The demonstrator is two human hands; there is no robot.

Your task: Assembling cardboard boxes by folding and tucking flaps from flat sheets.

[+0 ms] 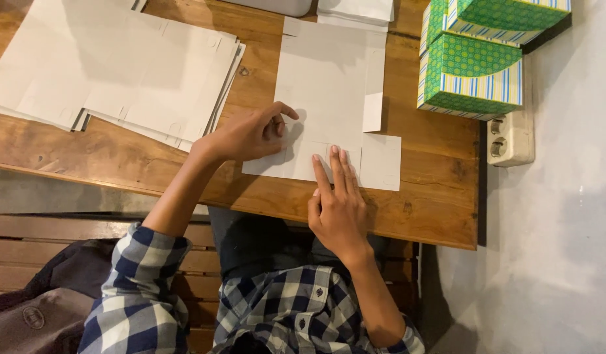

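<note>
— Two hands are on the wooden table (119,154), yes? What is the biggest thing there?

— After the table itself, the stack of flat white cardboard sheets (113,69) at the far left side. It lies a bit fanned out, well apart from the hands.

— And the thing under the hands?

— One unfolded white box blank (329,72), lying flat in the middle of the table, with its flaps spread out. Its near edge is close to the table's front edge.

— How is the left hand (247,134)?

— It rests on the left part of the blank, fingers curled loosely, the thumb and forefinger bent toward each other. I cannot tell if it pinches the card or only presses on it.

— The right hand (339,203)?

— Mostly open. Its fingers (336,167) are stretched straight and lie flat on the near flap of the blank, pressing down; it grasps nothing.

— Something else on the right?

— Green patterned boxes with striped edges (473,65), already folded, stacked at the far right corner. Just beside them, on the grey wall, a white double socket (509,137). The person wears a blue and white checked shirt (283,308)
</note>
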